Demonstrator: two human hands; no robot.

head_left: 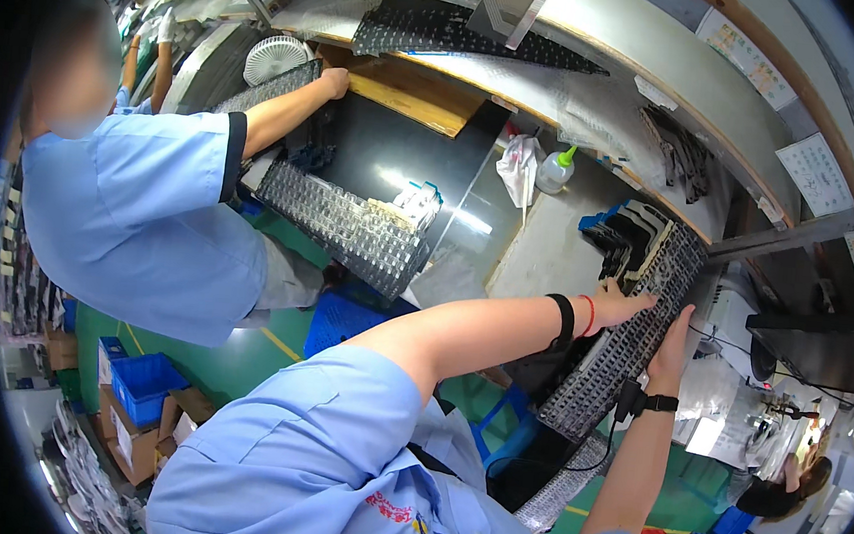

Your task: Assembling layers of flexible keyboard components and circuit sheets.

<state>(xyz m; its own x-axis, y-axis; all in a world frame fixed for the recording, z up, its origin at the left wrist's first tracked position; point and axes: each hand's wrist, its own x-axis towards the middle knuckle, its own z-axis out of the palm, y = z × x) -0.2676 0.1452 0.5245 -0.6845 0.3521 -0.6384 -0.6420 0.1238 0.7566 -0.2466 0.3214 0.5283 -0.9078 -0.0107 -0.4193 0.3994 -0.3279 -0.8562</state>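
A long dark compartment tray (621, 353) with rows of small cells lies slanted on the bench edge in front of me. My left hand (620, 305), with a black wristband and a red string on the wrist, lies across the tray's upper part, fingers stretched over the cells. My right hand (671, 349), with a dark watch on the wrist, grips the tray's right edge. More dark trays (635, 238) are stacked just beyond it.
A co-worker in a blue shirt (139, 224) at the left reaches an arm (294, 106) over another cell tray (340, 225). A squeeze bottle with a green cap (555, 170), a white fan (275, 57), blue crates (147, 386) and a shelf with trays (446, 30) surround us.
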